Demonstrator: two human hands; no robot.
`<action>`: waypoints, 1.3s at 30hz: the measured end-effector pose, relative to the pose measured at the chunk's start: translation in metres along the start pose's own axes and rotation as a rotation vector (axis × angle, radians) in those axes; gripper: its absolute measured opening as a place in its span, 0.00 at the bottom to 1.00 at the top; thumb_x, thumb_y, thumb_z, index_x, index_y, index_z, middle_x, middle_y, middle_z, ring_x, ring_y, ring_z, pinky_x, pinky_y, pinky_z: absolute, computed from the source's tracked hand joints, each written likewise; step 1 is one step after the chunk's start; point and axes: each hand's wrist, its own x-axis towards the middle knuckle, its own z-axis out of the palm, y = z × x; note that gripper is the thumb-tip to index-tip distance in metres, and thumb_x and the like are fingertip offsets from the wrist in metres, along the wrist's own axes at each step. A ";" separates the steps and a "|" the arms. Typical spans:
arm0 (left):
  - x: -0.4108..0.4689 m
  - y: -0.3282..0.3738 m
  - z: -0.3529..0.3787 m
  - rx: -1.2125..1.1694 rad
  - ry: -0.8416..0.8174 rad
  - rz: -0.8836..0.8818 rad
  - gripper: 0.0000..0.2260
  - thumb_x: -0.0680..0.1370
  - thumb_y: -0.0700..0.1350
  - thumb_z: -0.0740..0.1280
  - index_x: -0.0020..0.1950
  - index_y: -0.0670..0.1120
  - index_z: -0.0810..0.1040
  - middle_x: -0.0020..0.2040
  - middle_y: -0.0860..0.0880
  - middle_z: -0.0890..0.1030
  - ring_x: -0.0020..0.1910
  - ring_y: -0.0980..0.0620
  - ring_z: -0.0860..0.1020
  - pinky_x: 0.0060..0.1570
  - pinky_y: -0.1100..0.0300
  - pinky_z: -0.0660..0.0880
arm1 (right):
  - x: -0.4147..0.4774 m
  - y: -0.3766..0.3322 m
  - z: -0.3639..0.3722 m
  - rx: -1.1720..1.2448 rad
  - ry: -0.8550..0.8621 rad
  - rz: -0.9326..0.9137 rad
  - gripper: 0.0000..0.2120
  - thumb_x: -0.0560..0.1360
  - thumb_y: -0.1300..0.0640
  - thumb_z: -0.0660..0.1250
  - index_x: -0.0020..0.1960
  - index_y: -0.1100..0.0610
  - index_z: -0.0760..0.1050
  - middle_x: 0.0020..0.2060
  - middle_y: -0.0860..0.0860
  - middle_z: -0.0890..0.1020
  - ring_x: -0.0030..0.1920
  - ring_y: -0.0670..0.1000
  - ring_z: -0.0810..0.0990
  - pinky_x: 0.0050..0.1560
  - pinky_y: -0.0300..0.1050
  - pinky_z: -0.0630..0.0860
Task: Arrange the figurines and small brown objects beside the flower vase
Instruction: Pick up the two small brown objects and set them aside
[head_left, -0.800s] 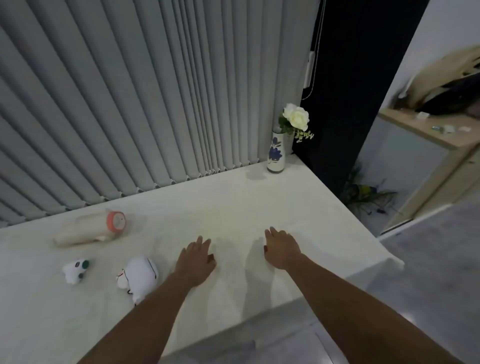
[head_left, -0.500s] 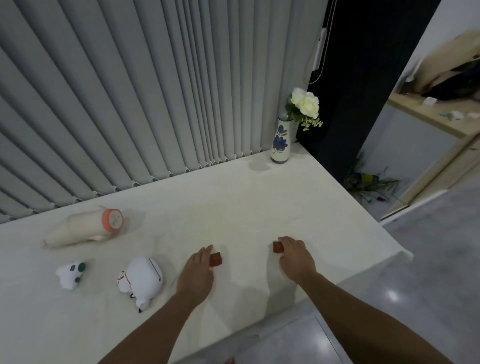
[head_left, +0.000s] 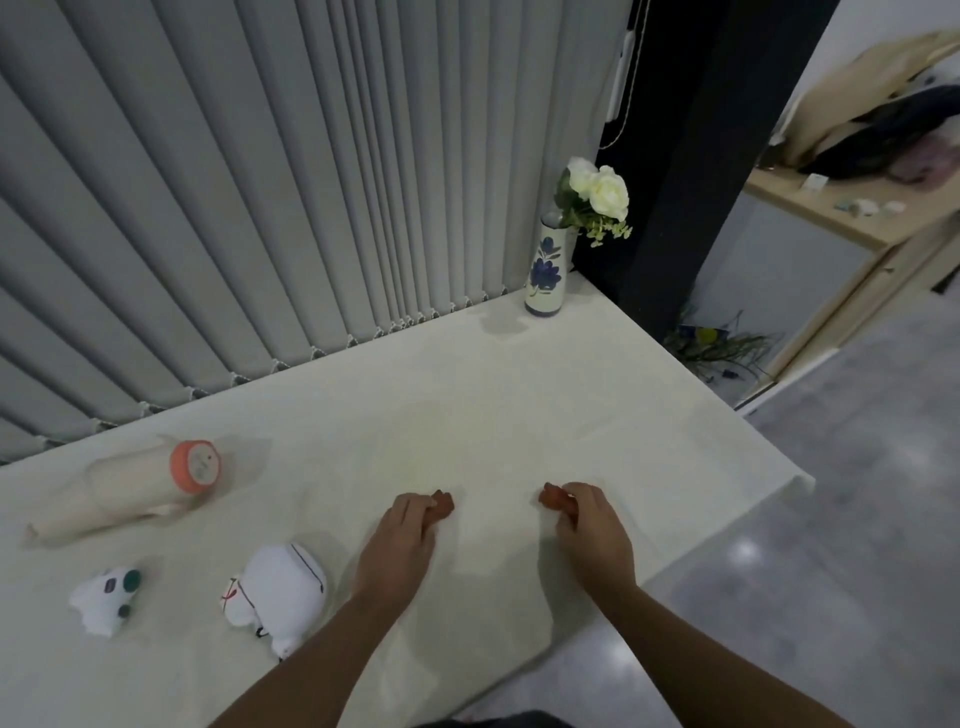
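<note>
A white vase with a blue flower print (head_left: 545, 270) holds white roses at the table's far right corner. My left hand (head_left: 397, 543) pinches a small brown object (head_left: 443, 503) at its fingertips, near the table's middle front. My right hand (head_left: 592, 525) pinches a second small brown object (head_left: 555, 498). A larger white figurine (head_left: 278, 587) lies on its side left of my left hand. A smaller white figurine with green dots (head_left: 106, 597) lies further left.
A beige tube with an orange cap (head_left: 130, 483) lies on its side at the left. The table (head_left: 493, 415) wears a cream cloth; its right edge drops to a grey floor. Grey vertical blinds (head_left: 285, 182) hang behind.
Both hands were flat on the cloth covering the brown objects. They have since closed their fingertips on them, and the objects now show in front of the fingers.
</note>
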 end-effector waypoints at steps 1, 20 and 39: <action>0.001 -0.001 0.001 0.014 -0.010 0.008 0.08 0.76 0.49 0.58 0.54 0.57 0.66 0.56 0.50 0.75 0.53 0.50 0.76 0.49 0.52 0.76 | -0.003 0.000 0.002 0.004 0.001 0.007 0.11 0.77 0.61 0.60 0.57 0.51 0.74 0.52 0.44 0.76 0.53 0.48 0.76 0.41 0.36 0.66; 0.057 0.023 0.003 -0.225 -0.025 -0.063 0.16 0.74 0.41 0.68 0.60 0.51 0.71 0.54 0.56 0.74 0.46 0.53 0.79 0.46 0.61 0.72 | 0.017 -0.046 -0.004 0.360 -0.021 0.127 0.04 0.71 0.61 0.71 0.42 0.52 0.79 0.40 0.44 0.79 0.45 0.47 0.78 0.44 0.36 0.73; 0.115 0.092 0.037 -0.351 -0.132 -0.066 0.19 0.72 0.32 0.64 0.58 0.51 0.71 0.42 0.56 0.82 0.47 0.56 0.80 0.57 0.53 0.76 | 0.093 -0.013 -0.056 0.175 -0.185 0.056 0.14 0.72 0.60 0.70 0.57 0.53 0.73 0.42 0.44 0.84 0.45 0.46 0.82 0.51 0.40 0.78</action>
